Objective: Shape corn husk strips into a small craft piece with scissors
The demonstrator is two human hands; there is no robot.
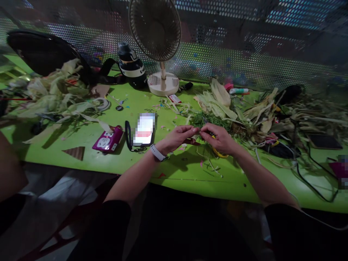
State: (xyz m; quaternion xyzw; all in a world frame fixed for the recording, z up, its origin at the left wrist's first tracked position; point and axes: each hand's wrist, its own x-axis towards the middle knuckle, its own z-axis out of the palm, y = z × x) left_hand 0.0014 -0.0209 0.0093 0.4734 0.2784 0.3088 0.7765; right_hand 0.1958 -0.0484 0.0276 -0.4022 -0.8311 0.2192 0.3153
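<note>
My left hand (181, 137) and my right hand (219, 139) meet fingertip to fingertip above the green table (174, 168). Both are closed in a pinch; whatever they hold is too small to make out. A yellow curved thing (222, 156), perhaps a scissor handle, shows partly beneath my right hand. Just beyond the fingers lie green shredded strands (199, 119) and pale dried corn husks (217, 99). Left of my left hand a phone (145, 128) with a lit screen stands by a dark curved object (127, 134). Thin pale strips (213, 167) are scattered nearby.
At the back stand a fan (163, 85) and a dark bottle (133, 70). Husk piles (54, 90) spread left, with more (312, 108) at right. A purple packet (108, 139), a tape roll (102, 104) and a black cable (307, 177) lie about. Another person's arm (9, 166) is at left.
</note>
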